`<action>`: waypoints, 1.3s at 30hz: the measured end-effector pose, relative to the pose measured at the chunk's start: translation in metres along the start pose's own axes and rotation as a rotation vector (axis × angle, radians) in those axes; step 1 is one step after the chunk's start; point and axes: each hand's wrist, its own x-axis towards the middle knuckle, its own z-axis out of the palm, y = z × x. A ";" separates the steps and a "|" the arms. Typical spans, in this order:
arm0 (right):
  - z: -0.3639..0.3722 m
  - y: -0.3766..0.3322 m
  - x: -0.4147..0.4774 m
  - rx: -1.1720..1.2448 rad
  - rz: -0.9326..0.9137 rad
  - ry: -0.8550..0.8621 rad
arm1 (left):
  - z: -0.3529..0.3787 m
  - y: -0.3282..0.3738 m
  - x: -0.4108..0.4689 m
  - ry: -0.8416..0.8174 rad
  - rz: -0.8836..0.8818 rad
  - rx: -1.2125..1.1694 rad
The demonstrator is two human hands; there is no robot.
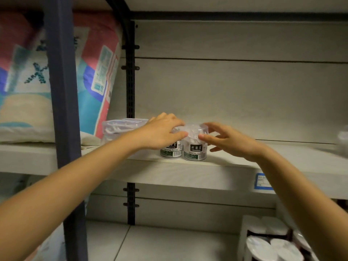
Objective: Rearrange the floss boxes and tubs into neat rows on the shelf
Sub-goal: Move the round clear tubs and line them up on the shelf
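Note:
Two clear round dental floss tubs stand side by side near the front of the white shelf point(235, 166). My left hand point(162, 131) covers the top of the left tub point(171, 152), fingers curled over it, thumb touching the right tub's lid. My right hand point(228, 141) is at the right tub point(194, 147), thumb and fingertips against its upper side, fingers spread. A clear floss box point(120, 127) sits behind my left forearm, at the shelf's left end. At the far right edge another clear tub point(342, 140) shows, blurred.
A dark upright post point(64, 110) stands left, with large soft packages point(98, 72) behind it on the neighbouring shelf. A blue price label point(262, 181) is on the shelf's front edge. White-lidded containers point(267, 243) stand on the lower shelf at right.

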 end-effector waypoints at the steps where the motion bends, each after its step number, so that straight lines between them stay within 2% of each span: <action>1: 0.001 0.002 0.001 0.015 0.015 -0.002 | 0.000 -0.002 0.000 -0.018 0.009 -0.005; 4: -0.001 0.008 0.002 -0.013 0.034 0.017 | -0.007 -0.009 0.001 -0.014 0.014 -0.052; 7: -0.006 0.005 0.003 -0.095 -0.023 0.097 | -0.018 -0.018 0.008 0.008 -0.038 -0.023; 12: -0.002 -0.004 0.012 -0.201 -0.047 0.077 | -0.024 -0.020 0.022 -0.185 -0.113 0.083; 16: 0.000 -0.004 0.016 -0.127 -0.001 0.049 | -0.022 -0.023 0.031 -0.206 -0.119 0.108; 29: -0.006 -0.002 0.011 -0.094 -0.012 0.106 | -0.021 -0.022 0.035 -0.100 -0.149 -0.169; 35: -0.058 -0.005 -0.022 -0.113 -0.026 0.204 | -0.040 0.031 0.040 0.048 -0.069 -0.276; 39: -0.097 0.013 -0.047 -0.152 0.013 0.207 | -0.031 0.072 0.055 0.073 -0.009 -0.321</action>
